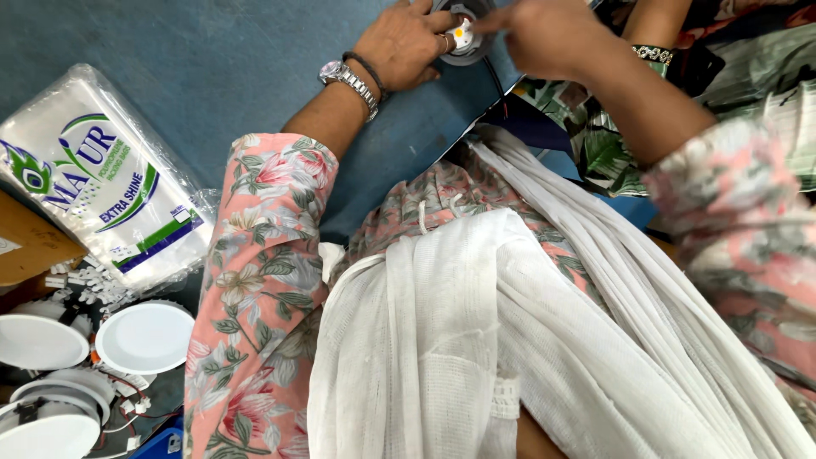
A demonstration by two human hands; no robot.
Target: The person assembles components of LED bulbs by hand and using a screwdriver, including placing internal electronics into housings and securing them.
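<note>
At the top edge of the head view, my left hand (pixel 406 44) grips a small round dark lamp fitting (pixel 473 49) with a white and yellow centre, pressed on the blue table (pixel 170 59). A metal watch and a dark band circle that wrist. My right hand (pixel 544 32) comes in from the right, its fingers pinched at the fitting's white centre part. A thin dark wire runs down from the fitting toward the table edge. Both floral sleeves and a white scarf fill the lower view.
A clear plastic pack with white contents (pixel 102 183) lies at the left on the table. Below it sit several round white lamp housings (pixel 144 337) with red wires, small white connectors (pixel 89 285) and a brown carton edge (pixel 25 246).
</note>
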